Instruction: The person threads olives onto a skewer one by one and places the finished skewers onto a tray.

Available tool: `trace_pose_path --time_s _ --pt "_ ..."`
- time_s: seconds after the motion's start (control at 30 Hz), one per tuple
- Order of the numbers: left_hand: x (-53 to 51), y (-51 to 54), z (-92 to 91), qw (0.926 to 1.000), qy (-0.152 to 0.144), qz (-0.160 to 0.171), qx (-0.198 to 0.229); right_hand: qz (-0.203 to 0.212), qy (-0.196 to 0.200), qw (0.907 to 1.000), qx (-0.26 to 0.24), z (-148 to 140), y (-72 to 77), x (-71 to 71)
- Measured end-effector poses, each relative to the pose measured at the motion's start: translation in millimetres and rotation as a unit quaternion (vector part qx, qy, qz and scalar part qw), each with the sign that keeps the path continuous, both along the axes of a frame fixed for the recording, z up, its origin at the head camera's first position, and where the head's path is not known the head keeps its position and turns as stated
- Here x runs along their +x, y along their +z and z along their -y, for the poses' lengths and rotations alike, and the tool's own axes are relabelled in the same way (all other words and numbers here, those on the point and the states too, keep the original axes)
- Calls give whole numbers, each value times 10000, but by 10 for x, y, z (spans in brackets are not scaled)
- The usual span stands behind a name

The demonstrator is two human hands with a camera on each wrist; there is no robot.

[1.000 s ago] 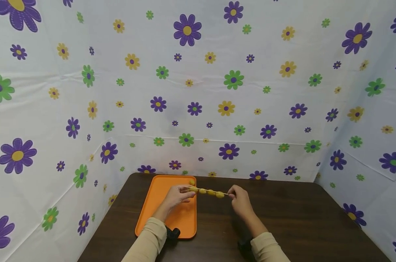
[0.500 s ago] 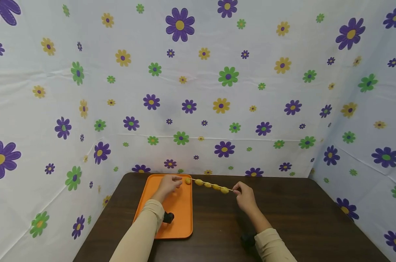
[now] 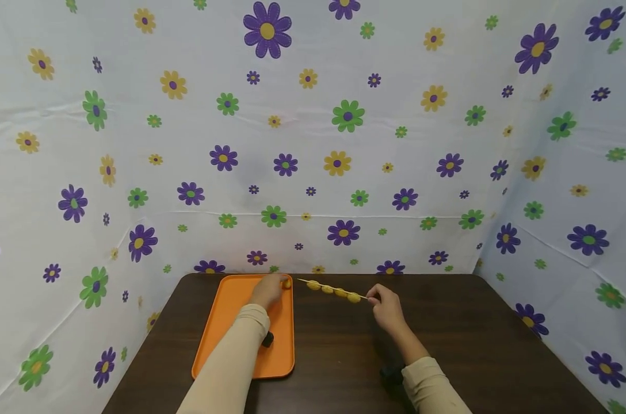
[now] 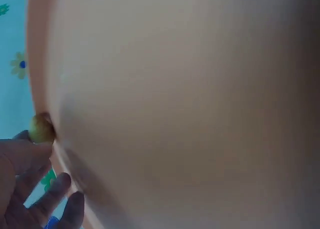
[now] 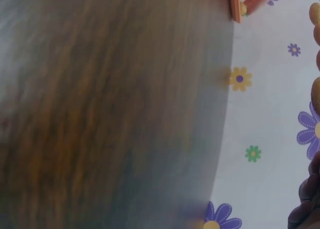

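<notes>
My right hand [image 3: 388, 309] pinches the bare near end of a thin wooden skewer [image 3: 362, 296]. Several yellow-brown, potato-like balls [image 3: 340, 292] are threaded along it, and its pointed tip [image 3: 301, 280] sticks out to the left. In the right wrist view, curled fingers [image 5: 309, 186] and part of the row of balls [image 5: 315, 14] show at the right edge. At the tray's far right corner, my left hand [image 3: 267, 291] has its thumb and a finger at a loose yellow ball [image 4: 41, 128], apparently pinching it. Its other fingers [image 4: 55, 189] are spread loosely.
The orange rectangular tray [image 3: 214, 322] lies on the left of a dark brown wooden table [image 3: 344, 356]. A white cloth with printed flowers [image 3: 313, 172] stands behind the table and along both sides. A black wrist device [image 3: 267, 339] shows under the left forearm.
The left hand has let go of the skewer's tip end and reached away to the loose ball on the tray. The right hand still holds the skewer, now tilted up to the left.
</notes>
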State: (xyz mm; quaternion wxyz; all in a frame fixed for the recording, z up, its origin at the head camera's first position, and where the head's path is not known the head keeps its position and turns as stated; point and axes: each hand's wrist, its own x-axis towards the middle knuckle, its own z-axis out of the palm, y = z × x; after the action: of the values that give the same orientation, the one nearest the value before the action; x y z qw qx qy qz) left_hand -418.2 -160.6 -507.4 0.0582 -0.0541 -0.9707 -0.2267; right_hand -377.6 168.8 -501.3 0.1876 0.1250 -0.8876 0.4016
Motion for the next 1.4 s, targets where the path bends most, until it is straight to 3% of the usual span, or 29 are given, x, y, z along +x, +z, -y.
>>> trace_pose_path --time_s 0.1,0.23,0.47,0.87,1.1,1.27,1.4 --pt "-19 -48 -18 9996 -17 -146 -223 -97 -37 9999 4 -2 -19 -6" --pt "-44 -71 -31 9991 -50 -381 -193 -174 -61 9998 -9 -6 -33 -13" --pt "-33 -97 -9 9980 -194 -560 -213 191 -53 9998 -41 -4 -48 4" --pt "13 -81 140 9967 -461 -368 564 354 -51 9994 -3 18 -40 10" --pt "173 -2 254 9776 -868 -679 1795 331 66 9994 -12 75 -61 11" --pt "326 87 296 9616 -783 -618 2555 372 105 9992 25 119 -47 15" --pt "440 140 326 9548 -748 -531 2826 304 189 9993 60 159 -30 21"
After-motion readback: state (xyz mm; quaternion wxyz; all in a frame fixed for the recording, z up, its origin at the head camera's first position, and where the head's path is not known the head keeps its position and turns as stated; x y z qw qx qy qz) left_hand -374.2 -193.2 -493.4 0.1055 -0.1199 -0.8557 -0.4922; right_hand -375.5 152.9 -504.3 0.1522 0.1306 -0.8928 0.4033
